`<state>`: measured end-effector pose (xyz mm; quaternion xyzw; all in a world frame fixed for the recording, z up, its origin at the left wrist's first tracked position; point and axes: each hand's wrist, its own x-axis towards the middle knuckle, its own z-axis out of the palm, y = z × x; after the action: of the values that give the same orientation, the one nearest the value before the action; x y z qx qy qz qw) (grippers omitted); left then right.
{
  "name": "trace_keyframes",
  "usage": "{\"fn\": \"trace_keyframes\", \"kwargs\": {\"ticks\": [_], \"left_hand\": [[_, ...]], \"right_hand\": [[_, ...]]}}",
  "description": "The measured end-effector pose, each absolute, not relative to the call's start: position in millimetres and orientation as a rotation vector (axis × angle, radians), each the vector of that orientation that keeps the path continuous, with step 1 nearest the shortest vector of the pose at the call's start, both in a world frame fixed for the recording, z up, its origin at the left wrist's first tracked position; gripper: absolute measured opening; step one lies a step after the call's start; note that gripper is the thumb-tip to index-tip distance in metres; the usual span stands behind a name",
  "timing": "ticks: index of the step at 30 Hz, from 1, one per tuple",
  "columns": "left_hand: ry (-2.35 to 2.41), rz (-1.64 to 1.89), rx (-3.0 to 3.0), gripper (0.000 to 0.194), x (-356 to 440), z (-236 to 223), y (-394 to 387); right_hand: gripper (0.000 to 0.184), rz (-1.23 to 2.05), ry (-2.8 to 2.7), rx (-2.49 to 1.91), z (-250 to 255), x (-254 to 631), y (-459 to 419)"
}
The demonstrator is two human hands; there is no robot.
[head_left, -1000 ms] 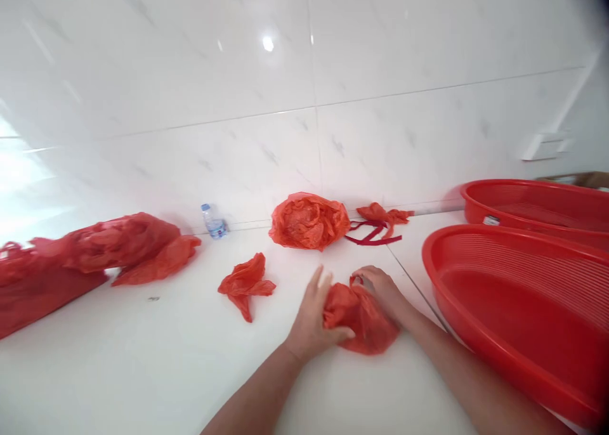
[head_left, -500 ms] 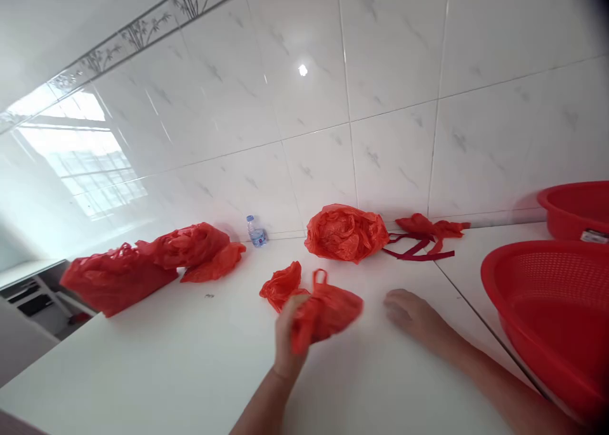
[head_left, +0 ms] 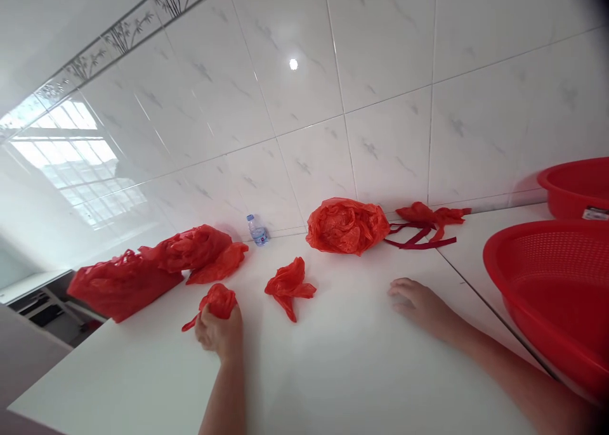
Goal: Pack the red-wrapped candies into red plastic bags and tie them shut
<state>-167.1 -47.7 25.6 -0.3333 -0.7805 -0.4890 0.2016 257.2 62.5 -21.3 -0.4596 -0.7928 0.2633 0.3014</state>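
Note:
My left hand [head_left: 219, 330] is closed around a crumpled red plastic bag [head_left: 221, 299] over the left part of the white table [head_left: 323, 371]. One thin end of that bag trails out at the left of the fingers. Right of this hand lies another crumpled red plastic bag [head_left: 288, 285], loose on the tabletop. My right hand [head_left: 415, 303] rests on the table at the right with its fingers stretched out and holds nothing. Nearest to it, farther back, is a large bunched red plastic bag [head_left: 349, 227] against the wall.
A red sack [head_left: 126, 286] with several red bags stands at the left. A small water bottle [head_left: 257, 231] is by the tiled wall. Red straps [head_left: 421, 237] lie at the back right. A red basket [head_left: 547, 295] and a red basin [head_left: 578, 184] stand at the right.
My left hand has carried its red bag leftward, past the loose bag, which now shows fully on the table. My right hand stays in nearly the same place.

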Motion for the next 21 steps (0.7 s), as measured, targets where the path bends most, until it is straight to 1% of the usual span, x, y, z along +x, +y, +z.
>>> {"fn": "trace_keyframes", "kwargs": {"ticks": [1,3,5,7,9,11,12,14,16,17,18,21], "left_hand": [[-2.17,-1.342,-0.874,0.06,-160,26,-45],[-2.097,-1.287,-0.918,0.059,-142,24,-40],[-2.031,-1.227,-1.183,0.054,-122,20,-32],[-2.066,-1.176,-1.514,0.058,-105,11,-21],[-2.165,-1.05,-1.816,0.06,-89,2,-8],[-2.182,-0.887,-2.029,0.052,-72,-4,4],[-2.153,-0.834,-2.1,0.048,-62,-7,8],[-2.057,-0.812,-2.19,0.044,-37,-8,13],[-1.94,-0.832,-2.275,0.046,-8,-8,13],[-1.885,-0.843,-2.32,0.049,6,-8,12],[-1.839,-0.859,-2.358,0.052,19,-8,10],[-1.787,-0.946,-2.432,0.056,42,-6,7]], "right_hand": [[0.025,0.705,-2.104,-1.225,-22,257,63],[0.025,0.711,-2.108,-1.233,-21,257,62],[0.025,0.695,-2.12,-1.232,-21,257,62],[0.024,0.654,-2.139,-1.23,-20,256,62],[0.023,0.603,-2.155,-1.24,-20,253,63],[0.026,0.537,-2.157,-1.261,-18,247,62],[0.031,0.5,-2.151,-1.268,-17,243,60],[0.049,0.438,-2.137,-1.245,-15,232,55],[0.066,0.414,-2.138,-1.169,-13,220,49],[0.068,0.411,-2.148,-1.121,-12,215,46],[0.064,0.409,-2.16,-1.085,-12,210,44],[0.043,0.405,-2.121,-1.129,-13,205,45]]}}
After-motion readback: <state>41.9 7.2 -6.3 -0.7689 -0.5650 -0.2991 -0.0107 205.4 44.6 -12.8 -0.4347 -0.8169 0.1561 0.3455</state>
